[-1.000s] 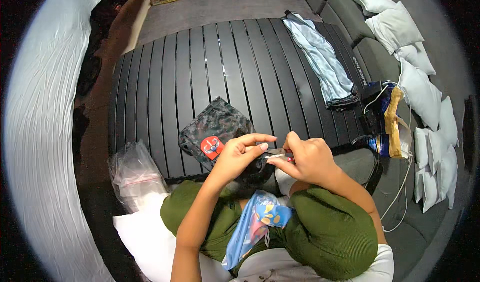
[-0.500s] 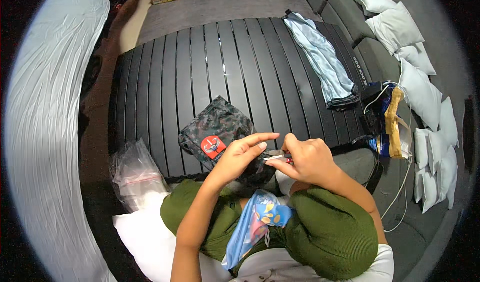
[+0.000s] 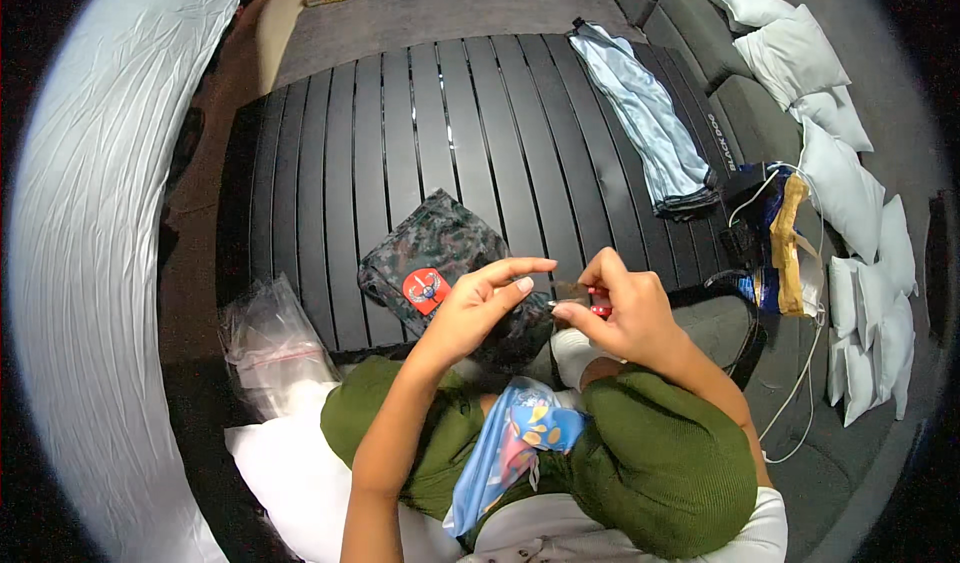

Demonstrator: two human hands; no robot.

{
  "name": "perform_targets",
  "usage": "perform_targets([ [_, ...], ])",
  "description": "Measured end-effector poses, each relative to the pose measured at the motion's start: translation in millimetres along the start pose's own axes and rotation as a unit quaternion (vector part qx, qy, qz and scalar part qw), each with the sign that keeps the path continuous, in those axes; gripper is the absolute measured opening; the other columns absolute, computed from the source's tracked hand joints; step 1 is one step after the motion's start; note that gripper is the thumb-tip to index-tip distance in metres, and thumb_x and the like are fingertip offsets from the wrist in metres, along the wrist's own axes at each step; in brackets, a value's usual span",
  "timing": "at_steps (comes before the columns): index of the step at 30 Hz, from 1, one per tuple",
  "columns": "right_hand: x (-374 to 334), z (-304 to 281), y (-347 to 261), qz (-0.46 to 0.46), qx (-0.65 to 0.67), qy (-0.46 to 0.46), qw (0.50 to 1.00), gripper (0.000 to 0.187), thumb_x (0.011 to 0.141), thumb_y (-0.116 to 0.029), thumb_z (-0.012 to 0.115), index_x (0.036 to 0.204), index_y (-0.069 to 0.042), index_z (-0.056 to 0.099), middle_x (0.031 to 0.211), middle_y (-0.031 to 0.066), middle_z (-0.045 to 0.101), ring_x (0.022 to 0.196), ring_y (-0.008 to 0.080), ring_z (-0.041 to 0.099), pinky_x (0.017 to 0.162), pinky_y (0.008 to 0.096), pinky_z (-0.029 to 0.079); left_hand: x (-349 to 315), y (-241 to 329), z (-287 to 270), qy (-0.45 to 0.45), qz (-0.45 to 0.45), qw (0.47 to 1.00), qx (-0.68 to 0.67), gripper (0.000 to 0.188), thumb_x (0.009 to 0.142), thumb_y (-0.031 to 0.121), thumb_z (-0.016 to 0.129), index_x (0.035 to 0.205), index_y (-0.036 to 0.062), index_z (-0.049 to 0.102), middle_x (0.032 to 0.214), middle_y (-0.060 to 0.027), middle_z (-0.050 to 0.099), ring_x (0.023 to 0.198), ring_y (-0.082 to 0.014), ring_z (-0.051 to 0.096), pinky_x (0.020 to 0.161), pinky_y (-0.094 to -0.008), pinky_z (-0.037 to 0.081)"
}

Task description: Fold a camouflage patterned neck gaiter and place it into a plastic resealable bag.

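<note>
Small red-handled scissors are in my right hand, its fingers curled and thumb pressed in; their front part is blurred. A greyish, smeared piece shows between its fingertips. My left hand faces it, index finger stretched out and thumb apart; its lower fingers are hidden. Behind and under that hand lies a dark camouflage cloth item with a red round-topped patch. Its near right corner reaches over the table's front edge.
A black slatted table spreads ahead, with folded light-blue fabric at its right. Clear plastic bags lie at the near left. White pillows line the grey sofa. A blue-gold bag and white cable are at right.
My right hand has shifted slightly right and turned, so more of the red handles shows. The white piece seen at its fingertips no longer shows there. My left hand has barely moved.
</note>
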State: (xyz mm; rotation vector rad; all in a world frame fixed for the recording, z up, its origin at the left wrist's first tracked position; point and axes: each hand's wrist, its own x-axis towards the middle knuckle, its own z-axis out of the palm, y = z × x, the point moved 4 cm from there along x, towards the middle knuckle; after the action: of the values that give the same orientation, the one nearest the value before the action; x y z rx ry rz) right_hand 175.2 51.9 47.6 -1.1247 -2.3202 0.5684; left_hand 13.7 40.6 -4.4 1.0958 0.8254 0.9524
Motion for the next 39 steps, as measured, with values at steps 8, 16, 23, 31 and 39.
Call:
perform_targets([
  [8,-2.0,12.6,14.5,0.135,0.254,-0.090,0.953,0.031,0.073,-0.013,0.071,0.092,-0.001,0.050,0.066,-0.0016,0.048,0.059,0.0033,0.040,0.053,0.0189,0.034,0.1,-2.7,1.0,0.023,-0.005,0.999,-0.023,0.028,0.088,0.013,0.052,0.115,0.0033,0.054,0.088,0.0064,0.053,0.067,0.0013,0.037,0.059,-0.0146,0.031],
  [16,-3.1,24.2,17.1,0.206,0.449,-0.087,0.865,0.013,0.077,-0.003,0.064,0.087,-0.001,0.056,0.070,-0.0047,0.049,0.064,0.0008,0.042,0.056,0.0171,0.034,-2.9,-6.6,-7.3,0.028,-0.054,0.998,-0.017,0.029,0.085,0.010,0.056,0.113,0.0026,0.054,0.102,0.0014,0.059,0.080,0.0016,0.049,0.068,-0.0151,0.039],
  [23,-6.5,29.6,19.0,0.205,0.445,-0.110,0.865,0.008,0.081,-0.007,0.060,0.083,-0.002,0.055,0.071,-0.0049,0.049,0.063,0.0009,0.043,0.056,0.0169,0.034,-3.4,-1.6,1.0,0.024,-0.050,0.998,-0.021,0.028,0.084,0.009,0.058,0.112,0.0038,0.055,0.060,0.0127,0.045,0.051,0.0039,0.029,0.047,-0.0157,0.020],
  [31,-7.4,36.3,23.6,0.220,0.437,-0.133,0.862,0.014,0.080,-0.010,0.064,0.085,-0.003,0.053,0.069,-0.0067,0.045,0.063,0.0005,0.039,0.055,0.0173,0.032,-3.4,2.7,-0.8,0.052,-0.040,0.998,-0.009,0.028,0.081,0.007,0.062,0.108,0.0035,0.057,0.065,0.0103,0.047,0.056,0.0037,0.034,0.050,-0.0132,0.024],
  [39,-8.3,36.8,24.6,0.200,0.437,-0.139,0.866,0.019,0.083,-0.017,0.061,0.075,-0.001,0.054,0.059,-0.0080,0.040,0.055,0.0016,0.034,0.047,0.0206,0.029,-2.4,5.7,-7.8,0.075,0.005,0.997,-0.011,0.017,0.083,0.008,0.059,0.098,0.0025,0.060,0.093,-0.0008,0.060,0.086,-0.0060,0.053,0.076,-0.0200,0.041],
])
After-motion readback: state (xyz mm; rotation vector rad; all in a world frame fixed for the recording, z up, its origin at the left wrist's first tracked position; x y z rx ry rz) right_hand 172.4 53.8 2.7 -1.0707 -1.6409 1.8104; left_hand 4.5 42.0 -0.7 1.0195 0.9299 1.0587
